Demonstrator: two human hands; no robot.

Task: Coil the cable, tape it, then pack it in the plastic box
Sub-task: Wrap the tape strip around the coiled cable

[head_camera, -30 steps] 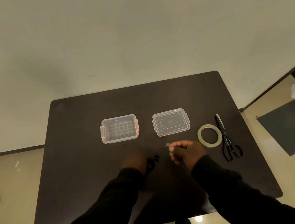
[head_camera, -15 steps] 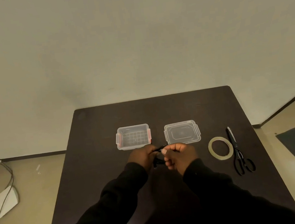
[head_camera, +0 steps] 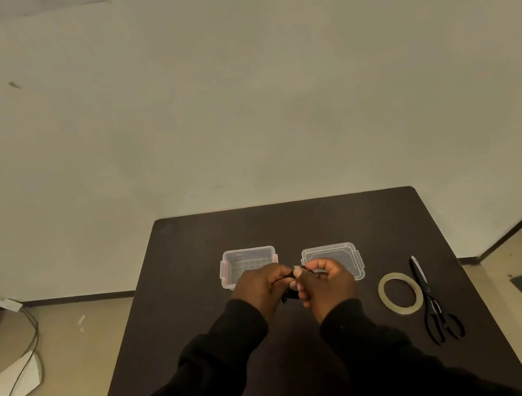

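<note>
My left hand [head_camera: 261, 288] and my right hand [head_camera: 326, 283] meet above the dark table [head_camera: 200, 304], both closed around a small black coiled cable [head_camera: 290, 295]. Only a sliver of the cable shows between my fingers. A pale bit that looks like a piece of tape [head_camera: 296, 269] sits at my right fingertips on the cable. Just beyond my left hand stands the open clear plastic box [head_camera: 248, 258] with red latches. Its clear lid [head_camera: 335, 252] lies beyond my right hand, partly hidden by it.
A roll of clear tape [head_camera: 400, 293] lies flat to the right of my hands, with black scissors [head_camera: 432, 302] beside it near the table's right edge. On the floor at left lie a white object [head_camera: 19, 380] and a cable [head_camera: 29, 328].
My hands came together and lifted the cable off the table toward the box and lid. The piece of tape in my right hand now lies against the cable. The camera tilted up.
</note>
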